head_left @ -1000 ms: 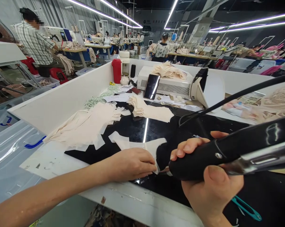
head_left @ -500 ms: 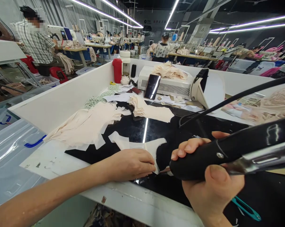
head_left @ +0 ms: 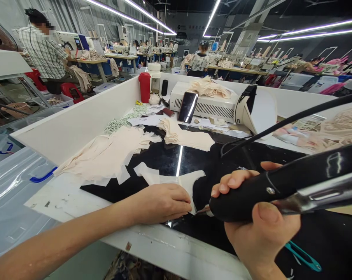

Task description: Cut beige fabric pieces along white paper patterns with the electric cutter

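Counter point(head_left: 76, 124): white-walled, with a glossy black work surface in the middle; a light strip reflects on it.

White machine housing point(head_left: 205, 104) at the far side, with a heap of cream fabric on top and a dark phone point(head_left: 188, 107) leaning against its front. A white curved part with a black end stands just right of it.

Stack of cream fabric pieces point(head_left: 105, 155) spread over the left part of the counter; a second, smaller stack point(head_left: 184, 136) lies nearer the machine.

Black tool point(head_left: 283, 186): long, glossy handle with a metal lever below it, and a black cable arching away up and right. Its tip is down at the near edge of a cream fabric piece point(head_left: 170, 179), which lies flat on the black surface near the front edge of the counter.

Right hand point(head_left: 260, 225): fingers wrapped tightly round the tool handle, thumb on the near side.

Left hand point(head_left: 161, 202): palm down, fingers curled and pressing on the fabric piece beside the tool tip. Whether they pinch the cloth or only hold it flat, cannot tell.

Red flask point(head_left: 144, 87) upright at the far left corner. Teal snips point(head_left: 302, 256) lie on the counter under the right wrist.

Other people sit at benches in the background.
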A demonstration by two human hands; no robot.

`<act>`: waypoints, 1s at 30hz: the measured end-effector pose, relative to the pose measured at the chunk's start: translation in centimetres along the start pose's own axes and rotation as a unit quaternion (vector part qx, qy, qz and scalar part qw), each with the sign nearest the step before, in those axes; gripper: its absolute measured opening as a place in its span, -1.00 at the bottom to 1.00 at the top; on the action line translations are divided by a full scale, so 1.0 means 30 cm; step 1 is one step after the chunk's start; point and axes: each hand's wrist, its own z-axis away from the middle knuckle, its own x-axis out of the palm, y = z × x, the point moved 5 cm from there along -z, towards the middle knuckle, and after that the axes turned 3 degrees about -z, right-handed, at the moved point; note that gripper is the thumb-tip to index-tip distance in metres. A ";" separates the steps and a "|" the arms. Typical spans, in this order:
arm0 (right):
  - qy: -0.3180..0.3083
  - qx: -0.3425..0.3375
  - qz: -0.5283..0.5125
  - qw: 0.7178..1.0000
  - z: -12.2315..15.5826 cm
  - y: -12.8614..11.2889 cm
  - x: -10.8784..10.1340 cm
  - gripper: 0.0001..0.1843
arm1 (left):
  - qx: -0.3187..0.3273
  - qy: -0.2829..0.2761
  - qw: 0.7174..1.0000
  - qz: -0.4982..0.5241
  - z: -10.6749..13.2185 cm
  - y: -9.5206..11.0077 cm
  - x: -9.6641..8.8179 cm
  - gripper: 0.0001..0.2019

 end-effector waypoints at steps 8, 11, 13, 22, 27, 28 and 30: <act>0.028 -0.012 0.001 1.000 -0.018 -0.014 0.001 -0.42 | -0.004 -0.004 1.000 -0.003 -0.001 0.001 -0.003 -0.80; 0.027 -0.009 0.007 1.000 -0.020 -0.008 0.003 -0.45 | -0.008 -0.010 1.000 -0.005 -0.001 0.003 -0.005 -0.78; 0.020 -0.010 0.013 1.000 -0.017 -0.002 0.004 -0.48 | -0.010 -0.015 1.000 -0.007 -0.002 0.004 -0.005 -0.78; 0.006 -0.015 0.018 1.000 -0.007 0.010 0.002 -0.48 | -0.009 -0.012 1.000 -0.002 0.000 0.004 -0.001 -0.79; -0.007 -0.011 0.024 1.000 -0.005 0.007 0.002 -0.53 | -0.011 -0.017 1.000 0.001 0.003 0.001 0.002 -0.79; -0.009 -0.008 0.025 1.000 -0.005 0.007 0.002 -0.54 | -0.010 -0.016 1.000 0.002 0.003 0.001 0.002 -0.80; -0.008 -0.006 0.021 1.000 -0.006 0.008 0.003 -0.54 | -0.009 -0.014 1.000 0.003 0.003 0.000 0.001 -0.82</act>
